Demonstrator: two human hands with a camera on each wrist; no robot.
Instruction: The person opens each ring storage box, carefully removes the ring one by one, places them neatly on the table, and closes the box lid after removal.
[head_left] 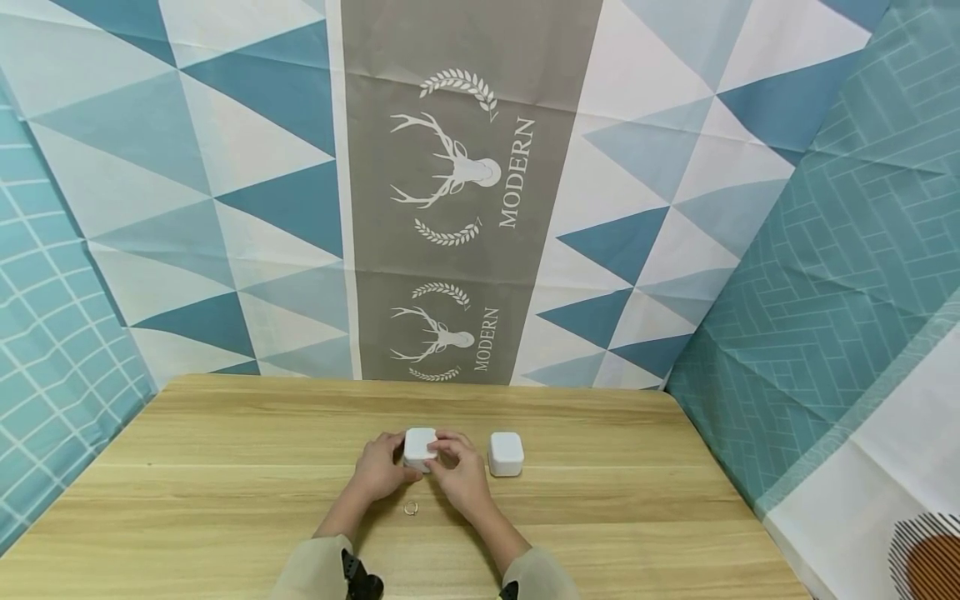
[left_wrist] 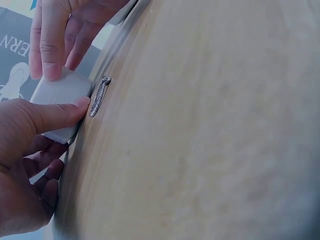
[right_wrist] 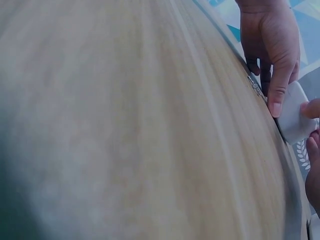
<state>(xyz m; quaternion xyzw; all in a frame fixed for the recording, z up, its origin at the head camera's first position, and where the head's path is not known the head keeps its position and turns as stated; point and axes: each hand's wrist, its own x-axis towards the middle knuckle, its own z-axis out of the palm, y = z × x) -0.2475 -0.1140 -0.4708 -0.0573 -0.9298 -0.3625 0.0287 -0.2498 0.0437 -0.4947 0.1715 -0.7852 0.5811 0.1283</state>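
Observation:
Both hands are at a small white rounded box (head_left: 420, 446) on the wooden table. My left hand (head_left: 380, 468) grips its left side, with the thumb (left_wrist: 65, 114) low on the front face. From the right, my right hand (head_left: 461, 479) holds the same box between thumb and fingers, some fingertips near its top edge. The box looks closed; its far side is hidden. In front of it lies a small, shiny hoop (head_left: 411, 507), with stones along its band in the left wrist view; whether ring or earring I cannot tell.
A second white box (head_left: 506, 454) of the same shape stands to the right of the right hand. The wooden table (head_left: 225, 483) reaches back to a patterned cloth wall (head_left: 262, 208). Tile-print cloth (head_left: 60, 317) hangs on the left, teal cloth (head_left: 847, 275) on the right.

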